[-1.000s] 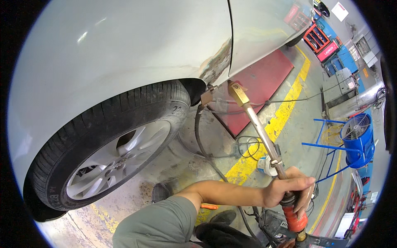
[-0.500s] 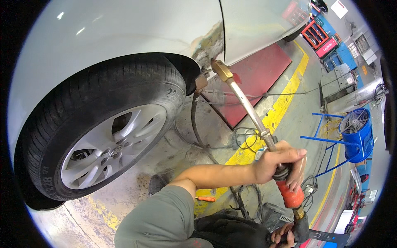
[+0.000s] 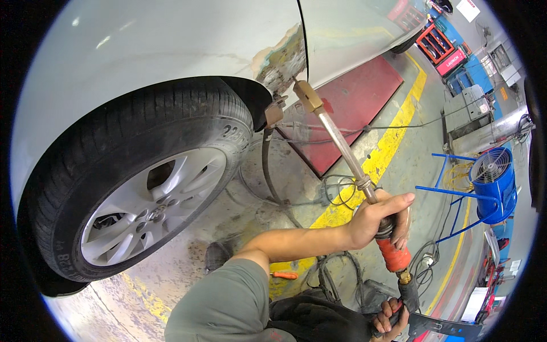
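My left hand [image 3: 380,219] is closed around a long dent puller [image 3: 345,142], just above its orange sleeve [image 3: 394,255]. Lower down, my right hand [image 3: 390,319] grips the puller's dark rear handle [image 3: 408,292]. At the far end, the brass head's [image 3: 308,97] thin tip meets or nearly meets a scraped patch [image 3: 283,61] on the silver car's panel [image 3: 188,40], beside the door gap; contact is hard to tell. A brass-coloured clamp [image 3: 274,114] sits at the wheel arch's edge, with a thick cable [image 3: 266,162] hanging from it.
The car's wheel [image 3: 154,214] stands close on the left. A red plate [image 3: 353,114] lies under the car. Cables [image 3: 342,191] cross the floor, and an orange-handled tool [image 3: 284,275] lies by a yellow line. A blue fan [image 3: 493,185] stands at the right.
The puller's rear end and my right hand have shifted up and left in the picture. The car appears slightly further left. Both hands keep their grip.
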Motion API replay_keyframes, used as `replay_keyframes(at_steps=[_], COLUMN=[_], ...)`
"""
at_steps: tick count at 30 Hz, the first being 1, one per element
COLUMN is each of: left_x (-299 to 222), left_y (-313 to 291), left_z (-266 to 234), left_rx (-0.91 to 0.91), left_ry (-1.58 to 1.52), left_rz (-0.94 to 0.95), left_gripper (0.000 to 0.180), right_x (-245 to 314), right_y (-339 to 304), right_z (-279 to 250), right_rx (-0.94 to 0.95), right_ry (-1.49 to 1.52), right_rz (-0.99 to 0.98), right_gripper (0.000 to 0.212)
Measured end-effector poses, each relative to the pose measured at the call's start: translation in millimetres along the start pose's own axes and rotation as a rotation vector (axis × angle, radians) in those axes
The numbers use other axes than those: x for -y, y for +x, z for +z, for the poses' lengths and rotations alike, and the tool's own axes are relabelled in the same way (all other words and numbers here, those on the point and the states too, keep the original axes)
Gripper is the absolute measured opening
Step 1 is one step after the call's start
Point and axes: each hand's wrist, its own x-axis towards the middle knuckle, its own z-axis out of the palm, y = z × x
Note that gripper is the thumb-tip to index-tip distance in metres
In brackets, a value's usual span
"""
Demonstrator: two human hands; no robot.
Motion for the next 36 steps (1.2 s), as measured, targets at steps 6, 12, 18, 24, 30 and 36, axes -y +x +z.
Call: replay_keyframes(at_steps=[6, 12, 18, 24, 30, 36], left_x=[-1.7, -1.9, -1.8, -7.1, -7.5, -2.5], left_y=[-2.6, -4.7, -6.5, -7.7, -8.1, -7.0], left_z=[-1.3, -8.3, -8.6, -7.6, -8.9, -10.9], left_rx=[-0.048, -0.094, -0.124, -0.134, -0.139, -0.132], left_ry=[-0.025, -0.027, -0.029, -0.038, -0.026, -0.024], left_rz=[0.007, -0.001, -0.006, -0.002, -0.003, 0.012], left_gripper=[0.069, 0.069, 0.067, 0.066, 0.066, 0.065], right_x=[5.3, 2.9, 0.7, -2.6, 0.5, -1.6], right_y=[9.5, 15.2, 13.3, 10.8, 13.4, 18.9], right_z=[-5.4, -2.8, -10.1, -30.6, -27.0, -0.3], right_rx=[0.119, 0.132, 0.118, 0.069, 0.082, 0.148], right_ry=[0.053, 0.074, 0.147, 0.26, 0.187, 0.105], right_rz=[0.057, 0.102, 0.117, 0.12, 0.128, 0.113], right_gripper=[0.023, 0.023, 0.027, 0.035, 0.031, 0.023])
